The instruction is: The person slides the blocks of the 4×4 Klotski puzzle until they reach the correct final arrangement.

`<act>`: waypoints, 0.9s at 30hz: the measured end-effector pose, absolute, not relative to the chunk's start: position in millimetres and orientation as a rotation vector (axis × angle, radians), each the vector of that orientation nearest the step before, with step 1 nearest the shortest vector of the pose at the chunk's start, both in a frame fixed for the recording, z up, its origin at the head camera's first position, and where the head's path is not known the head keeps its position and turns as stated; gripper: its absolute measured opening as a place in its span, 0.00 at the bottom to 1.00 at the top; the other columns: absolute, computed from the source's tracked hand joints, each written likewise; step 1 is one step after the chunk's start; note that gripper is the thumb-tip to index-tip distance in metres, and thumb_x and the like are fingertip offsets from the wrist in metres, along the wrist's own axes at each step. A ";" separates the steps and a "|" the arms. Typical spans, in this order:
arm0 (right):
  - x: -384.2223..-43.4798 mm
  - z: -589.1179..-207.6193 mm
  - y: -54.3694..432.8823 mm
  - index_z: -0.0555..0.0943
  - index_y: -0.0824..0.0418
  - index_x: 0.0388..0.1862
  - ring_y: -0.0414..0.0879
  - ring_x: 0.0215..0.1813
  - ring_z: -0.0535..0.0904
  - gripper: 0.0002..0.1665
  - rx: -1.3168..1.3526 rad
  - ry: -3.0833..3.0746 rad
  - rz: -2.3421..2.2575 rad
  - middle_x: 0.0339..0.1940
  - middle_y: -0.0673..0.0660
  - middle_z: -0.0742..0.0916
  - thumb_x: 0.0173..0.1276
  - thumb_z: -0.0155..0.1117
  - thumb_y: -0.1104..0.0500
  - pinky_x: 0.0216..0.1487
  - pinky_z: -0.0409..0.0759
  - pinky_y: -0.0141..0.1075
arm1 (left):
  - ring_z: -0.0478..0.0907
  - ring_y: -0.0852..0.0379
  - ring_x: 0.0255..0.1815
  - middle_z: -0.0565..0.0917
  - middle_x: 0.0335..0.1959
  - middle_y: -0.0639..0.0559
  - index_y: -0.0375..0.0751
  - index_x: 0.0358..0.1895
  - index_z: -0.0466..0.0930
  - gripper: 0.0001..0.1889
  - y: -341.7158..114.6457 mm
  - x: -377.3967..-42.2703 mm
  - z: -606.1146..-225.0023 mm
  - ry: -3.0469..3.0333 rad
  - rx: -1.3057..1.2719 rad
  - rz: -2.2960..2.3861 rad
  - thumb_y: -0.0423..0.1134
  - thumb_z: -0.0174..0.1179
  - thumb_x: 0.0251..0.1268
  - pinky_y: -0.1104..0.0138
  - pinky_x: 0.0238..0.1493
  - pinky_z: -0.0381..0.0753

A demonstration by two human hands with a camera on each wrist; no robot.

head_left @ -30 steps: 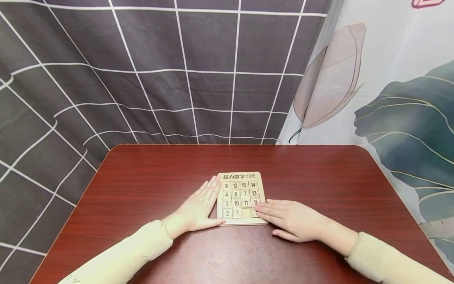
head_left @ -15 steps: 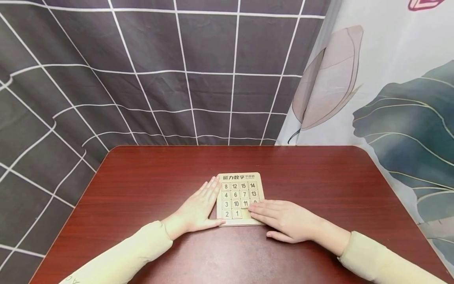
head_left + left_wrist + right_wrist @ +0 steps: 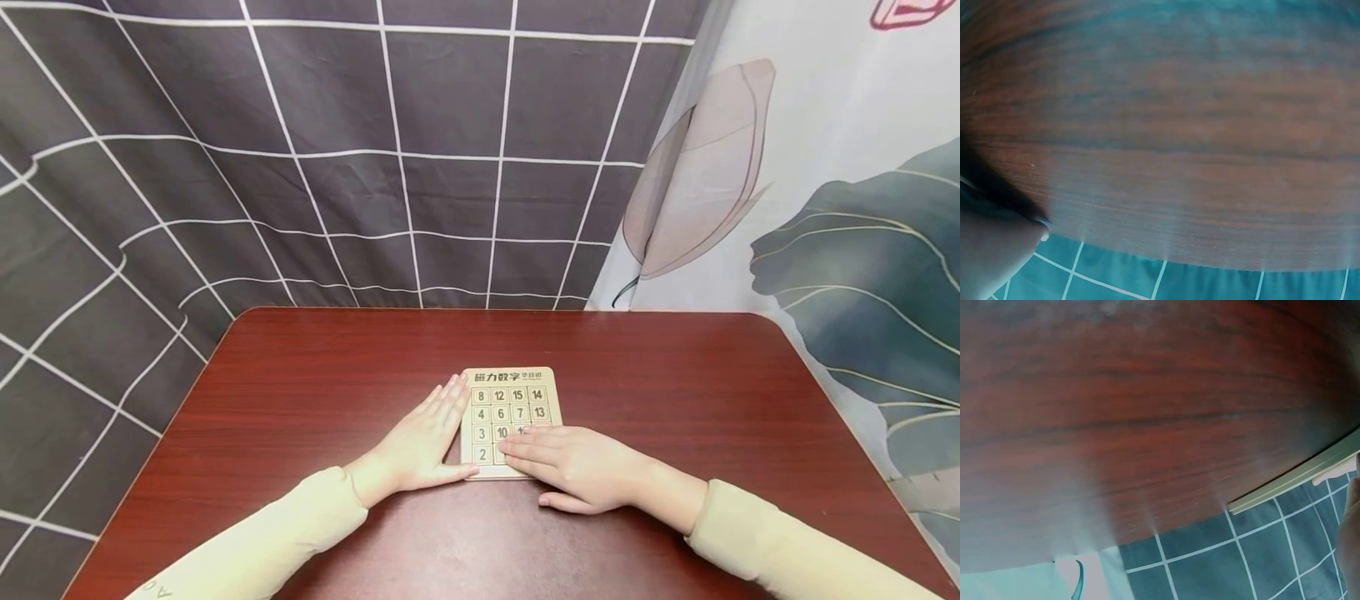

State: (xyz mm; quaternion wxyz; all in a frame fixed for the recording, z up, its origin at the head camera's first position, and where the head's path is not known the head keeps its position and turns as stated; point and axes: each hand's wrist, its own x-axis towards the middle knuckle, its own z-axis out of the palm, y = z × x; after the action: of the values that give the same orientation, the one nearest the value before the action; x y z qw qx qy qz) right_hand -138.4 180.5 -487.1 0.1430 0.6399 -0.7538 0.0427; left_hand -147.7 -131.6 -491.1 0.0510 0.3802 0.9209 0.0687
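Head view: the fingers of the left hand (image 3: pixel 420 437) are laid straight along the left edge of a magnetic number sliding puzzle (image 3: pixel 513 406), the thumb tip set on its near left corner, while the straight fingers of the right hand (image 3: pixel 592 468) are rested across its near right part, with nothing grasped by either. Just left of the right fingertips, tile 2 (image 3: pixel 482 455) can be read, and farther beyond them the top row of tiles (image 3: pixel 499 396) is seen. The puzzle is borne by a reddish-brown table (image 3: pixel 337 358), bounded beyond the fingers by a dark gridded curtain (image 3: pixel 341 196) and a leaf-printed curtain (image 3: pixel 817 100).
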 end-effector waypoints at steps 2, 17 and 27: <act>-137.8 -486.6 181.3 0.77 0.65 0.74 0.49 0.77 0.78 0.35 1.844 -2.173 0.126 0.75 0.58 0.82 0.78 0.61 0.43 0.76 0.78 0.43 | 0.46 0.37 0.90 0.49 0.87 0.30 0.25 0.84 0.48 0.58 -131.4 -147.6 -491.5 2.805 1.161 0.202 0.69 0.58 0.71 0.49 0.89 0.55; -131.1 -488.2 208.2 0.75 0.64 0.77 0.48 0.78 0.77 0.35 1.769 -2.258 0.122 0.76 0.57 0.81 0.79 0.61 0.45 0.77 0.73 0.42 | 0.46 0.37 0.90 0.49 0.87 0.30 0.25 0.84 0.48 0.58 -133.2 -148.9 -494.9 2.822 1.166 0.190 0.70 0.58 0.71 0.49 0.88 0.55; -133.1 -486.0 191.8 0.75 0.64 0.77 0.49 0.78 0.77 0.38 1.815 -2.220 0.171 0.77 0.57 0.81 0.75 0.66 0.45 0.77 0.76 0.44 | 0.47 0.38 0.90 0.49 0.87 0.30 0.25 0.84 0.48 0.58 -132.2 -148.2 -493.8 2.817 1.172 0.208 0.70 0.57 0.71 0.50 0.88 0.55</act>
State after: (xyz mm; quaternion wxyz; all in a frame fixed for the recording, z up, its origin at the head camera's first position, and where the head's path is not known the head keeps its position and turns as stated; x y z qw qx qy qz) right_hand -133.1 191.8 -486.0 0.1339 0.6262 -0.7658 0.0589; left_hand -148.2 -132.2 -493.8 0.0418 0.3830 0.9203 0.0679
